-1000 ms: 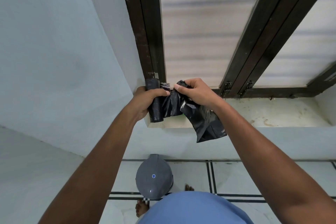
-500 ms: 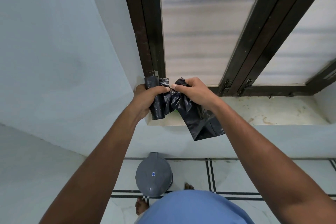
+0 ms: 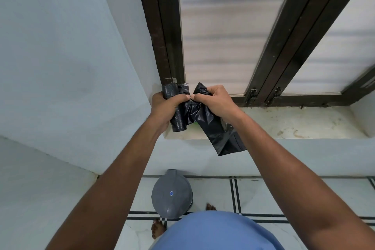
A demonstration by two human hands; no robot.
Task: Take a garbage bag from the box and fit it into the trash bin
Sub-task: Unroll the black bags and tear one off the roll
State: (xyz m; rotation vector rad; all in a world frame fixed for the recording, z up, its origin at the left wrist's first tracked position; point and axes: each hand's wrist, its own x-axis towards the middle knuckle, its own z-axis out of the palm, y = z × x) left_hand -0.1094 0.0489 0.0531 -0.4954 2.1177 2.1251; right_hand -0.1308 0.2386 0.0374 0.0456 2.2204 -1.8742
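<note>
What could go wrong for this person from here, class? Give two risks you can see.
The left hand grips the roll and the right hand grips the loose bag, thumbs almost touching: a pull may rip the bag itself. The bin on the floor has its lid shut, so fitting may need a free hand.

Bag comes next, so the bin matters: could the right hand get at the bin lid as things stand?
Probably not yet: the right hand grips the garbage bag up at the sill, and the closed trash bin sits far below.

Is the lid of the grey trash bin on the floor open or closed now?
Closed. The grey domed lid covers the whole top of the trash bin; no opening or inside shows.
</note>
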